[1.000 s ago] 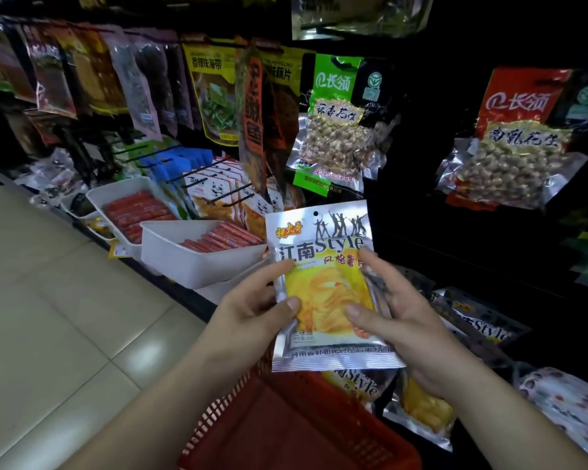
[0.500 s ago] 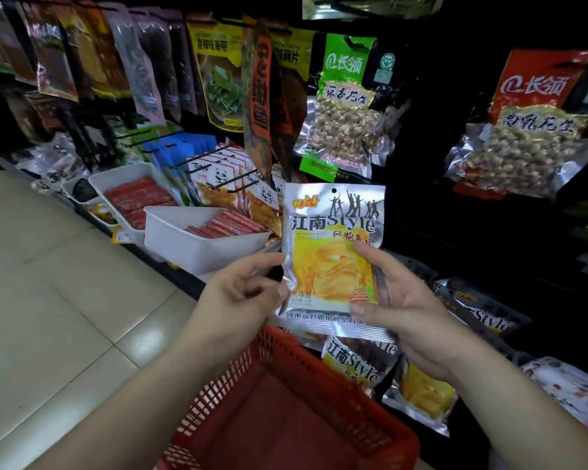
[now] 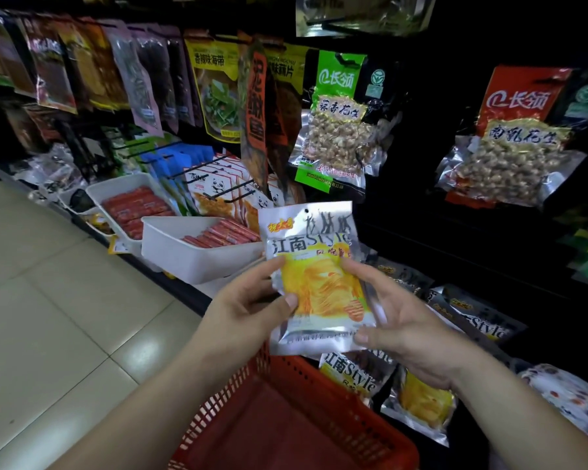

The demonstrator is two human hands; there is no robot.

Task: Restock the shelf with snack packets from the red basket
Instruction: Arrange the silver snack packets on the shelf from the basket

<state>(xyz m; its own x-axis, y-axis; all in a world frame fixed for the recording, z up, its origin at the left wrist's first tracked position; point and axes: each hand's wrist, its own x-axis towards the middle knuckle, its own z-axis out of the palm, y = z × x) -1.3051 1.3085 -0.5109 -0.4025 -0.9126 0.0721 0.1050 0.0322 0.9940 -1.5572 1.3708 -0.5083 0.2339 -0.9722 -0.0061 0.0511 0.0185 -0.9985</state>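
Through my head camera, I hold one silver-and-yellow snack packet point(image 3: 319, 273) upright above the red basket point(image 3: 218, 412), just in front of the shelf. My left hand point(image 3: 248, 307) pinches its left edge with the thumb on the front, and my right hand point(image 3: 408, 330) pinches the lower right side. The foil looks slick, so I judge it could slip and fall, and a harder squeeze could crush the crisps. Counted: one packet held, one basket, at least three matching packets point(image 3: 357, 371) on the lower shelf, two white tubs point(image 3: 197, 256) of sausages, two hanging peanut bags point(image 3: 336, 130).
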